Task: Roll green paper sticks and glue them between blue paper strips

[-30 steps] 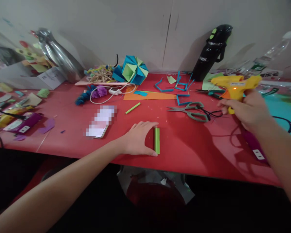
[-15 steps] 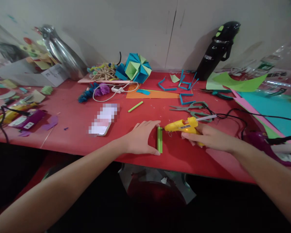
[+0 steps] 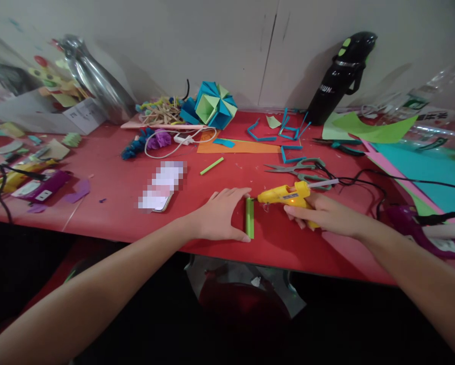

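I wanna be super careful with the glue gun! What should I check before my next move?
Yellow plastic glue gun held in right hand: ok.
Its nozzle by the far end of the narrow bright-green paper strip: ok.
Left hand with fingertips near both strip ends: ok.
Pale, thin glue stick in the gun's back: ok.
Grey-green metal scissors away from the strip: ok.
Glue melted enough: cannot tell.

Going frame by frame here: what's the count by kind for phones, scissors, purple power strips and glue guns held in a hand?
Phone: 1
Scissors: 1
Purple power strips: 2
Glue gun, in the right hand: 1
Total: 5
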Tool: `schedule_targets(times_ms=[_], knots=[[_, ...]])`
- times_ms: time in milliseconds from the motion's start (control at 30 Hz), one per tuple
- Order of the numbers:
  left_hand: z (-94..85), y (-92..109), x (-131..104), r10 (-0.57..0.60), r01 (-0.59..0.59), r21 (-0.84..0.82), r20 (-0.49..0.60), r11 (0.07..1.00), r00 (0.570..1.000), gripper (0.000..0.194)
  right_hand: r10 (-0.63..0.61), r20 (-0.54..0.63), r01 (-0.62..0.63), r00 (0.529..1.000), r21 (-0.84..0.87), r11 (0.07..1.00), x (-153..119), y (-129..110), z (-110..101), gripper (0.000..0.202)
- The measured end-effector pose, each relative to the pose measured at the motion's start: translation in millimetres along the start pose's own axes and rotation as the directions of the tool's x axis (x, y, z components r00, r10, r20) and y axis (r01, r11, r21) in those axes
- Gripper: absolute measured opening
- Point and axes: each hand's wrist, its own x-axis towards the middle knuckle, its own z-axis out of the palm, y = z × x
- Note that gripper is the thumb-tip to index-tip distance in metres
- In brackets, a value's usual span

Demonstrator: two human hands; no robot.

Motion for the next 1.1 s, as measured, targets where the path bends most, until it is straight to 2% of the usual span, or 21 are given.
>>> schedule_targets(times_ms=[600,1100], knots=[[2.9,-3.8,0.1,0.024,-0.025,-0.019,-0.017,1.000,1.000,0.103,0.039,-0.037,-0.042,0.999,-0.074,0.996,-3.5,-4.3,1.2,0.047],[0.1,-1.1,-0.6,-0.001,0.001,-0.024,0.001,1.000,1.000,0.103,0.084,-0.044,-0.087,0.996,-0.076,0.993,-7.1,-5.6,0.6,0.047]])
